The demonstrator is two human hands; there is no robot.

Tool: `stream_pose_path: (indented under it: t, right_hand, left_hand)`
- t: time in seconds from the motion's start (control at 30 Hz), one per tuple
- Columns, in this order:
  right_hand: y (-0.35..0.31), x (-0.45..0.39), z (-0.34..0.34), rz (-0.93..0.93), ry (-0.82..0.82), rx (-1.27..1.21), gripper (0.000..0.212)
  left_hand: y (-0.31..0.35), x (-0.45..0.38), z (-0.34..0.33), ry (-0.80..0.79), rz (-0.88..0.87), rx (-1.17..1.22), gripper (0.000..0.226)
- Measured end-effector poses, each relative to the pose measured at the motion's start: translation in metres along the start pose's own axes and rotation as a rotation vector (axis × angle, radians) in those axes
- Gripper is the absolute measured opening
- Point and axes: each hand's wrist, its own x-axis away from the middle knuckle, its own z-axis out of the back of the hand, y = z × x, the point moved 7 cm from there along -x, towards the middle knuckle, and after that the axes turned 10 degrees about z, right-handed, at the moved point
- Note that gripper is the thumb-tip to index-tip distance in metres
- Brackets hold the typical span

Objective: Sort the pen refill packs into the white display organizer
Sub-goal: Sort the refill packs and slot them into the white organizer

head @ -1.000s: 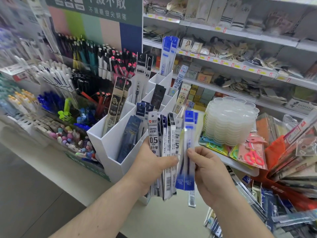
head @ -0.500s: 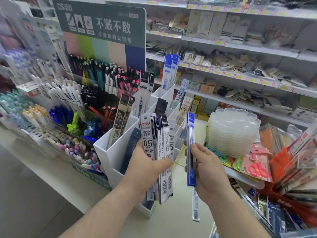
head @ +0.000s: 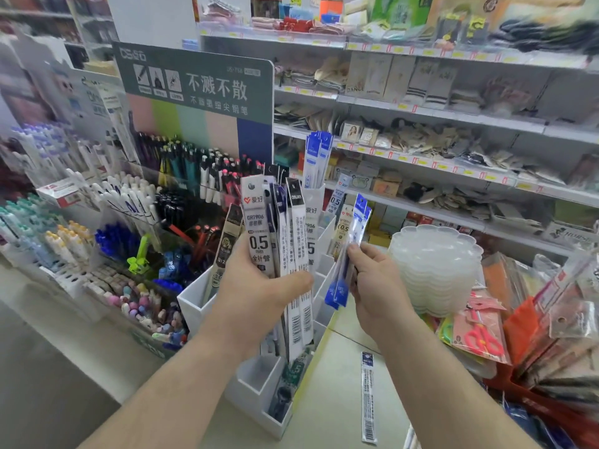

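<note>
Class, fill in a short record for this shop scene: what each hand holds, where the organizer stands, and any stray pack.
Left hand: grips a fan of refill packs
Right hand: pinches blue refill packs, tilted
White display organizer: on the counter, behind the hands, partly filled
Loose pack: lies flat on the counter

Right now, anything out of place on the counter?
Yes. One refill pack lies flat on the counter, right of the white display organizer, outside every slot. The others are in the left hand or right hand.
</note>
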Motion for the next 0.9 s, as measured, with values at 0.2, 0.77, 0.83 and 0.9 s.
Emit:
stream_pose_path:
  t: [0.2,0.77,0.83,0.9]
  right_hand:
    - [-0.029,-0.037,-0.015,0.139,0.082,0.078,0.021]
    - [-0.07,-0.151,-0.072,0.504,0.082,0.512,0.018]
    - [-0.066,-0.159,-0.076,0.501,0.052,0.544,0.02]
    - [-0.065,-0.165,-0.082,0.507,0.014,0.603,0.019]
  left_hand:
    - [0.021,-0.008,0.023,0.108,-0.036,0.019,0.058]
    - [0.03,-0.025,0.042,0.154,-0.048,0.043,0.049]
    - [0.031,-0.026,0.041,0.139,-0.045,0.048,0.049]
    - [0.029,-0.028,0.042,0.132,-0.045,0.042,0.051]
